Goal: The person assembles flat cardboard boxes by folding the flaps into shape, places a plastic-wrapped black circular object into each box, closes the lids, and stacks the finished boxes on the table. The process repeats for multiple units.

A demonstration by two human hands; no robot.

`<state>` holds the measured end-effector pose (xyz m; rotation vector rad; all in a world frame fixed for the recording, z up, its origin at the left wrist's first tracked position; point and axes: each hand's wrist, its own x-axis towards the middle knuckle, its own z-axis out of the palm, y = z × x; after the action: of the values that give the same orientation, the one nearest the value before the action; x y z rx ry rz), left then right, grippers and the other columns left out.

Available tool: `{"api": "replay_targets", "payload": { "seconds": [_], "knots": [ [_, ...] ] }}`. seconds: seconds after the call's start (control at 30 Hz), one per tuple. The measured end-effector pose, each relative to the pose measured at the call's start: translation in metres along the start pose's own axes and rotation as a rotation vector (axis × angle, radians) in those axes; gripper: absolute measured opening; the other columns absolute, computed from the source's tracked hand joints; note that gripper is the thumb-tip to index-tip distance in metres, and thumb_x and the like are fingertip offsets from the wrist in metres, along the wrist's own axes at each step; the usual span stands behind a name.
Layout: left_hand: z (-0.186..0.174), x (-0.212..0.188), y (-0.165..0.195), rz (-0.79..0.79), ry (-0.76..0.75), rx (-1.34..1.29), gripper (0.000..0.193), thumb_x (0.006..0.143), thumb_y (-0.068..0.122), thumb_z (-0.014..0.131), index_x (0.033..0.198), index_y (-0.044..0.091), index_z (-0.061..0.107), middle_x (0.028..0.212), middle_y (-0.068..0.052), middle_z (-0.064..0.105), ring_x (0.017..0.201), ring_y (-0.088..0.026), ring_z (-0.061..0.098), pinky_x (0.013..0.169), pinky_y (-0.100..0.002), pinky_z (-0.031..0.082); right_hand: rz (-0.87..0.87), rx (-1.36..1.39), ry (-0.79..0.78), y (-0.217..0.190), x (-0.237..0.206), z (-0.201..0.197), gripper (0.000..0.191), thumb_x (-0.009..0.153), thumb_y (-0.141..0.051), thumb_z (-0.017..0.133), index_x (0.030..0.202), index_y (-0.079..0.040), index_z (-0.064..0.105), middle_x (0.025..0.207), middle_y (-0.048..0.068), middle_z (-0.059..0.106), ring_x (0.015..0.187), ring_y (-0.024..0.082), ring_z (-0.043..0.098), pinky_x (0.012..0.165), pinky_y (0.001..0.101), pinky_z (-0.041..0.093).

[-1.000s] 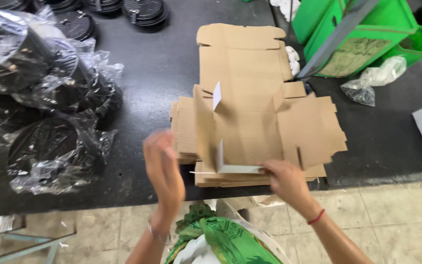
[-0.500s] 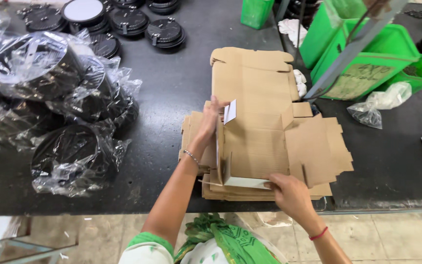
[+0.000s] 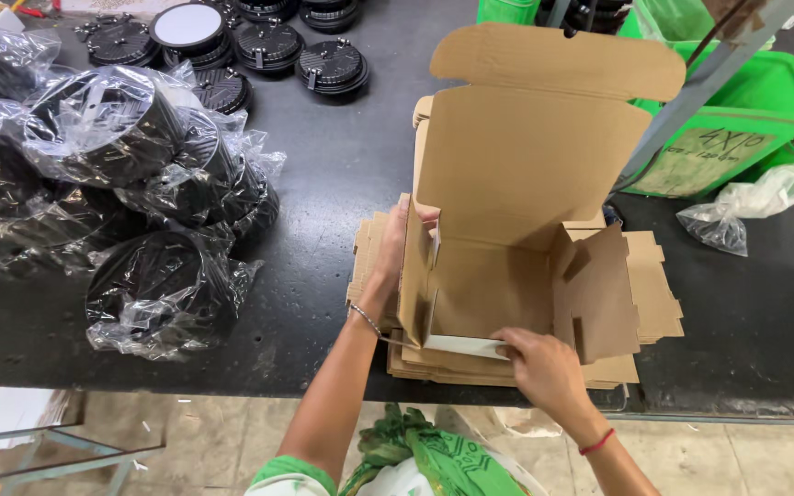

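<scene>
Looking down from the head camera, I see a person folding a brown cardboard box (image 3: pixel 507 230) at the edge of a dark table (image 3: pixel 342 174). The box sits on a pile of flat cardboard sheets (image 3: pixel 650 294) near the front edge of the table. Its big lid stands up tall at the back.

The left hand (image 3: pixel 395 253) is on the left wall of the box. Its fingers (image 3: pixel 420 213) curl over the top of that wall and hold it up straight. A thin bracelet is on that wrist.

The right hand (image 3: pixel 544 363) is at the front of the box. Its fingers are close together and press down on the low front flap (image 3: pixel 466 345), which looks pale along its edge. A red band is on that wrist. The right wall of the box (image 3: pixel 599 294) leans out and is not held by any hand.

To the left, on the table, lie many round black things wrapped in clear plastic bags (image 3: pixel 121 202). Behind them are stacks of round black discs (image 3: pixel 328 66), and one of them has a white top (image 3: pixel 187 25). On the right stands a green bin (image 3: pixel 728 138). A small crumpled clear bag (image 3: pixel 737 211) lies just beside it. Below the table edge, a green cloth (image 3: pixel 434 450) shows between the arms.
</scene>
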<state>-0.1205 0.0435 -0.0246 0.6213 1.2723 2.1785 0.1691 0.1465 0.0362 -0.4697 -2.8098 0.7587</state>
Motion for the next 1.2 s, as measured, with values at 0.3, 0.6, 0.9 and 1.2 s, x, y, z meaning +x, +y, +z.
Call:
{"api": "replay_targets", "payload": {
  "seconds": [0.3,0.6,0.9,1.2],
  "knots": [
    [-0.008,-0.031,0.035,-0.125,-0.294,0.444,0.095,0.090,0.065,0.060,0.157,0.005,0.029,0.160,-0.013,0.040,0.150,-0.030,0.033,0.122,-0.041,0.026,0.043,-0.001,-0.095,0.000,0.003,-0.003,0.034,0.076,-0.003,0.058,0.105,-0.016,0.072,0.093,0.005,0.078,0.089,0.034,0.071,0.077,0.0466,0.056],
    [0.022,-0.033,0.027,-0.190,-0.080,0.558,0.098,0.074,0.049,0.081,0.147,-0.004,0.042,0.135,-0.021,0.062,0.125,-0.028,0.059,0.108,-0.040,0.046,0.024,-0.021,-0.067,0.000,0.001,0.001,0.026,0.081,-0.006,0.060,0.100,-0.016,0.073,0.091,0.005,0.078,0.086,0.034,0.071,0.075,0.0468,0.056],
    [0.056,-0.039,0.022,-0.056,0.152,1.082,0.096,0.067,0.026,0.090,0.143,-0.009,0.042,0.124,-0.028,0.066,0.115,-0.038,0.065,0.095,-0.042,0.053,-0.132,0.014,0.020,-0.002,-0.002,0.001,0.026,0.079,-0.005,0.063,0.102,-0.015,0.073,0.094,0.005,0.077,0.081,0.033,0.069,0.076,0.0438,0.054],
    [0.072,-0.059,-0.001,-0.104,0.420,1.509,0.053,0.075,0.021,0.083,0.110,-0.004,0.053,0.103,-0.025,0.067,0.099,-0.045,0.066,0.080,-0.053,0.055,-0.289,0.055,0.013,0.004,-0.005,0.002,0.033,0.080,0.000,0.055,0.107,-0.012,0.071,0.099,0.009,0.075,0.089,0.034,0.069,0.078,0.0454,0.053]
  ]
}}
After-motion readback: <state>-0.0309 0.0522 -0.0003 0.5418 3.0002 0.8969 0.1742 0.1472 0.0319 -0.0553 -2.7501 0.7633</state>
